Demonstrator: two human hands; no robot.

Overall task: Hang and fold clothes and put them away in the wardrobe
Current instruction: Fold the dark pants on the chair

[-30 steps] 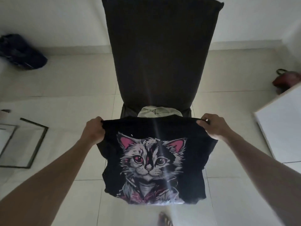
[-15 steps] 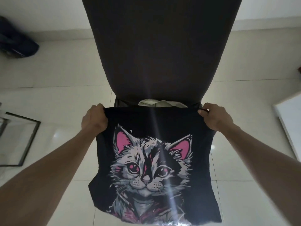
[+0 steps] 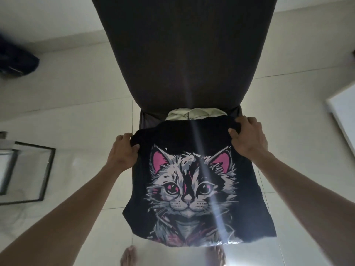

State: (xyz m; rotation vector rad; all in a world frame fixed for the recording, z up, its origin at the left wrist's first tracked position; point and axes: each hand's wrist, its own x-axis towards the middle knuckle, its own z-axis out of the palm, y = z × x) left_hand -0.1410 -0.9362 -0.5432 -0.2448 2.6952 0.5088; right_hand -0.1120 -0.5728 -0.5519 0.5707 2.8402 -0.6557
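Centre of frame, lower half: a black T-shirt [image 3: 192, 189] with a cat print hangs in the air, print facing the camera, held up by its top edge. Left hand [image 3: 123, 152] grips the upper left corner, fingers curled over the fabric with the thumb pressed in at the front. Right hand [image 3: 247, 137] grips the upper right corner the same way, fingers folded over the edge and the thumb pinching from the near side. The shirt's lower hem hangs free near the bottom of the frame, above two bare feet [image 3: 128, 256].

Behind the shirt, upper centre: a dark chair [image 3: 182, 54] with a tall backrest. A pale garment [image 3: 196, 114] lies on its seat, partly hidden by the shirt's top edge.

Left edge, mid-height: a dark frame [image 3: 38, 173] on the tiled floor [image 3: 76, 112]. Upper left: a dark bundle [image 3: 17, 62], blurred. Right edge: a white panel [image 3: 343, 116], identity unclear. No wardrobe in view.

Step in hand, as judged: the shirt is held up and spread, ready for folding or hanging. The next move likely calls for a flat surface or a hanger; neither is visible, so the chair seat seems the nearest support. Even tension on both corners would keep the fold square.
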